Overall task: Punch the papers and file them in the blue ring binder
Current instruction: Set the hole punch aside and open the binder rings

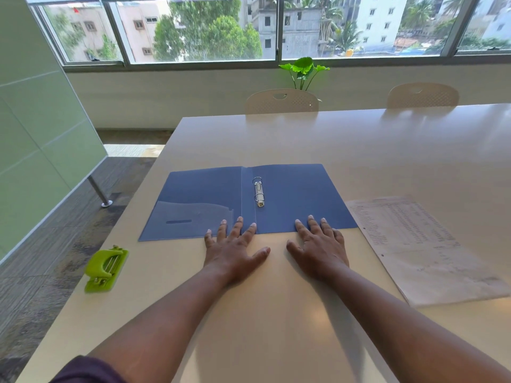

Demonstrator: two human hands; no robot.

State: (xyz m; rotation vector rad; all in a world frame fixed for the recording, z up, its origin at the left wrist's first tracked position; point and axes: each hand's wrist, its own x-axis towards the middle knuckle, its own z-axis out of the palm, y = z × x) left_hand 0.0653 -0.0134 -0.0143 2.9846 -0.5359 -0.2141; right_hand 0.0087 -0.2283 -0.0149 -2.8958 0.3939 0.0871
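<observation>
Now the blue ring binder (293, 194) lies open flat, metal rings (258, 191) closed.

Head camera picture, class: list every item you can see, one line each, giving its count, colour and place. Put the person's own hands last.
Open plastic ring binder: one, blue, flat on the table ahead of the hands, metal rings at its spine.
Printed paper sheets: one stack, white, right of the binder.
Plastic hole punch: one, lime green, near the table's left edge.
Long smooth table: one, cream.
Perforated plastic chairs: two, beige, at the far side.
Leafy plant: one, green, behind the nearer chair.
Window band: across the far wall, buildings and trees outside.
Left hand: flat, fingertips on the binder's near edge.
Right hand: flat, fingertips on the binder's near edge.
</observation>
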